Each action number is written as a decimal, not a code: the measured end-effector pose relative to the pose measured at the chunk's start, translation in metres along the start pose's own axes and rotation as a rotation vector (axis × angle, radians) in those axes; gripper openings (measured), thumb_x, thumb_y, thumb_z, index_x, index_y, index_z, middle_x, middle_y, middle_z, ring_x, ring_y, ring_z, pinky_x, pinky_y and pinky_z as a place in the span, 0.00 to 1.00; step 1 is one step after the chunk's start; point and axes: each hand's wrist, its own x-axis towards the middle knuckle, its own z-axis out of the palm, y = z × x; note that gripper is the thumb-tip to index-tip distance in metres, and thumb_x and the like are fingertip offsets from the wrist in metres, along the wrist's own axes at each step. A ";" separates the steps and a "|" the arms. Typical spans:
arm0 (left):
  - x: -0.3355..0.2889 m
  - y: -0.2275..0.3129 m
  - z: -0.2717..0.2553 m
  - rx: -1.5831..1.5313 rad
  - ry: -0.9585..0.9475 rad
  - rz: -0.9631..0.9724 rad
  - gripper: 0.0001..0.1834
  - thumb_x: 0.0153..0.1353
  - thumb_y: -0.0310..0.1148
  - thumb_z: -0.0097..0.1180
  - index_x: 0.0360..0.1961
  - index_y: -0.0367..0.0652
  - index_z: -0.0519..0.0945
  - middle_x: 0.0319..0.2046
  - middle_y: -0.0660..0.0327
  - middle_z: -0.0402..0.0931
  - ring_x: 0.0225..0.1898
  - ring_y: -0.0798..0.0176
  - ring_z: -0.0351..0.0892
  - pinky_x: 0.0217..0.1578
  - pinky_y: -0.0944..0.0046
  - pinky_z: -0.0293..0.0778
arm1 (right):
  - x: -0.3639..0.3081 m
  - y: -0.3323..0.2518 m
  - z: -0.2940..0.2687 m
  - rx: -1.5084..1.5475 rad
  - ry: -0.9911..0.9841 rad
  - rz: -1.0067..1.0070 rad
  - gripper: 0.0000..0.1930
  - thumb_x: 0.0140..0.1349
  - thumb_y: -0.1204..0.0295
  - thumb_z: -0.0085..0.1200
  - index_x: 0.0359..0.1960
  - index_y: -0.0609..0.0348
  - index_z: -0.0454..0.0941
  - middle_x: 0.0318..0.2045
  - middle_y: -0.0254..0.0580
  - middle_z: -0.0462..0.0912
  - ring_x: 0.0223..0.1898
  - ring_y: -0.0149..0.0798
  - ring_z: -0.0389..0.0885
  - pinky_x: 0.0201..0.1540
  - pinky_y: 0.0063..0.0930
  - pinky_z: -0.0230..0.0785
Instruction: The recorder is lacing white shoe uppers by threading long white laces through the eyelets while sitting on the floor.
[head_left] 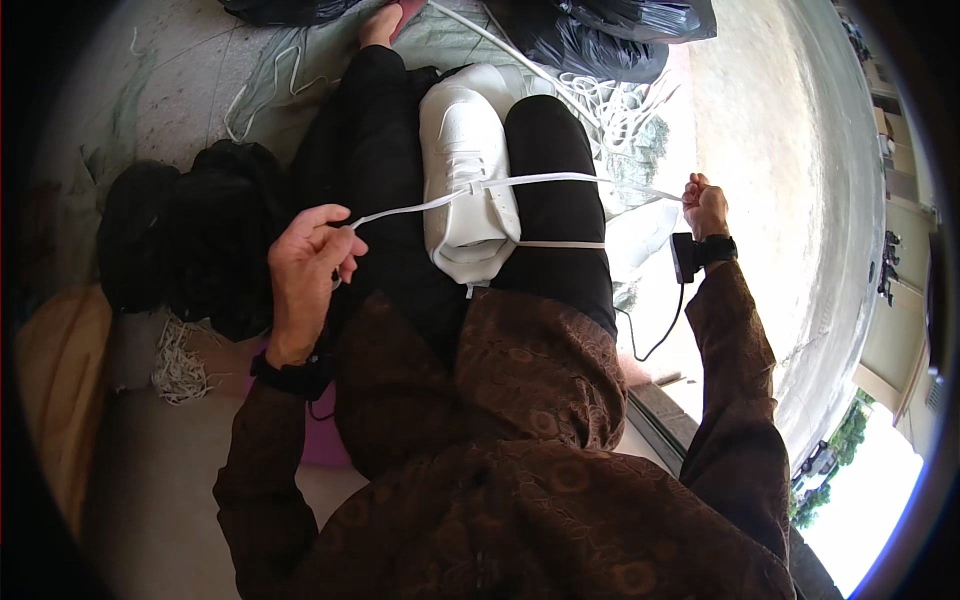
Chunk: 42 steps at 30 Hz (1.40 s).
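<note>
A white sneaker (470, 226) rests on my lap between my thighs, its toe pointing away from me and its heel opening toward me. A flat white shoelace (545, 178) runs through the top eyelets and stretches out to both sides. My left hand (312, 265) pinches one end of it beside the left thigh. Out past the right thigh, my right hand (706, 207) is closed on the other end and looks like a fist. The lace is pulled nearly straight on the right and slants down on the left.
Beyond the sneaker's toe sits another white shoe (505, 82). White laces (622, 108) lie heaped at the far right, near black plastic bags (600, 55). Dark bundled bags (215, 235) stand at left, beside a clump of short white strings (182, 362). A pinkish band (562, 245) crosses my right thigh.
</note>
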 end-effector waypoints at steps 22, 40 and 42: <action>0.052 -0.033 0.081 0.626 0.050 0.192 0.03 0.58 0.22 0.55 0.28 0.33 0.78 0.24 0.53 0.80 0.26 0.57 0.79 0.31 0.59 0.73 | -0.223 0.086 0.147 -1.108 -0.884 -0.861 0.03 0.55 0.75 0.58 0.32 0.57 0.80 0.32 0.45 0.82 0.33 0.53 0.83 0.36 0.41 0.76; 0.059 -0.034 0.083 0.696 0.019 0.421 0.04 0.52 0.24 0.59 0.24 0.33 0.79 0.19 0.50 0.78 0.22 0.52 0.80 0.27 0.57 0.74 | -0.209 0.104 0.170 -1.484 -0.810 -1.135 0.09 0.46 0.77 0.57 0.31 0.62 0.76 0.32 0.48 0.79 0.34 0.52 0.82 0.36 0.42 0.76; 0.058 -0.035 0.083 0.668 0.024 0.413 0.05 0.52 0.25 0.59 0.25 0.33 0.79 0.19 0.50 0.79 0.22 0.51 0.80 0.27 0.57 0.75 | -0.210 0.104 0.172 -1.512 -0.796 -1.106 0.09 0.45 0.77 0.57 0.30 0.62 0.77 0.33 0.49 0.79 0.34 0.53 0.82 0.36 0.42 0.76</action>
